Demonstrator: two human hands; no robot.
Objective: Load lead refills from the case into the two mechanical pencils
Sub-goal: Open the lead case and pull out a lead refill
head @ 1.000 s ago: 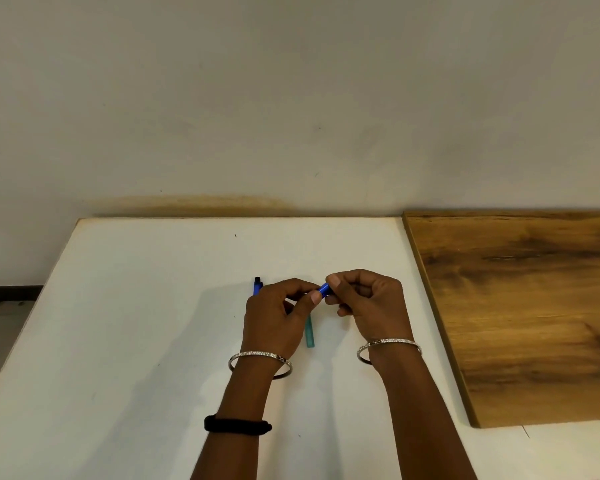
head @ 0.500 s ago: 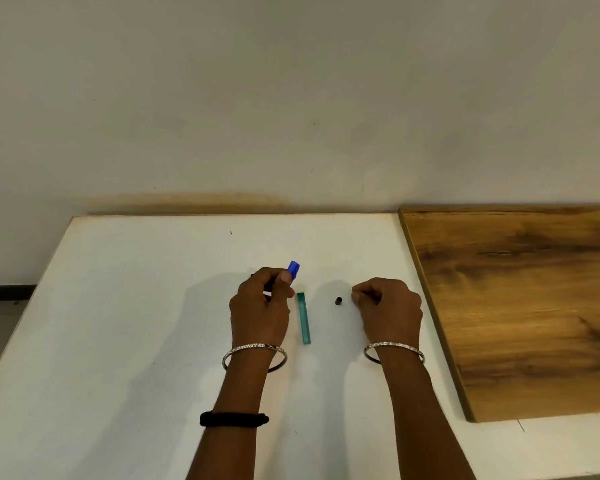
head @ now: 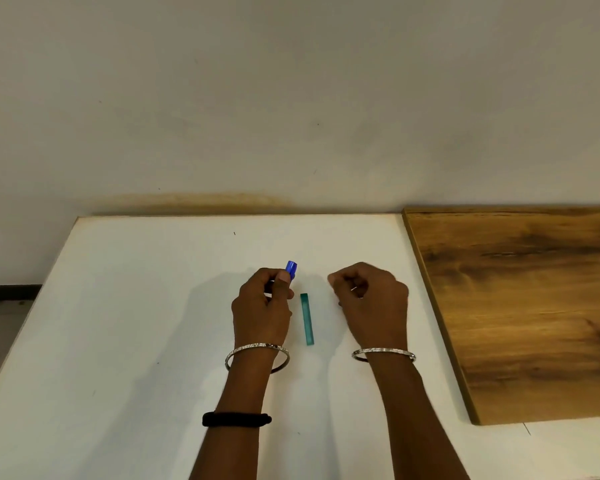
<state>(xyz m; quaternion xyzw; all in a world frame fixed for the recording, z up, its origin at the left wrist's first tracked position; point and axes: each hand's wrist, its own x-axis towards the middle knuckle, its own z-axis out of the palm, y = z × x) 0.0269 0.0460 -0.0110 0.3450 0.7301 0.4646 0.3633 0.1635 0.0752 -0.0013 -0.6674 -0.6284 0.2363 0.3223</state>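
lead case [head: 307,319] flat on desk [head: 136,306], long axis toward/away from me, between my hands | left hand [head: 262,313] grasping blue mechanical pencil [head: 291,269] | right hand [head: 371,303] curled, contents unclear, slightly farther from case

Most of the blue mechanical pencil [head: 291,269] is hidden inside the left hand [head: 262,311]; only its end pokes out. The right hand [head: 373,303] is curled (blurred slightly), concealing whatever its grip contains. The wooden board [head: 520,306] is cut off at the right edge.
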